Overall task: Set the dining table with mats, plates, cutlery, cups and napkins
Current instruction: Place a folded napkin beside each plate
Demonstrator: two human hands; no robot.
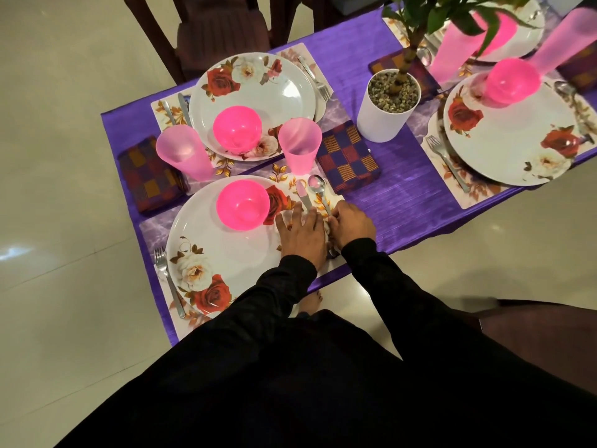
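- A white cylindrical pot (386,108), filled with small pebbles, stands on the purple tablecloth (397,185).
- A green-leaved plant (429,14) rises from the pot on a banded stem.
- A dark wooden chair (219,30) stands at the table's far side.
- Glossy cream floor tiles (58,156) surround the table.

glossy white plate (226,250), translucent pink plastic cup (299,145), shiny metal spoon (318,189) (mirror-bright), sheeny purple tablecloth (397,185)

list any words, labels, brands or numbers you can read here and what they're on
None: no readable text shows anywhere.
The near plate and the far plate carry only printed roses.
The checked napkin shows pattern only.
The white plant pot is blank.
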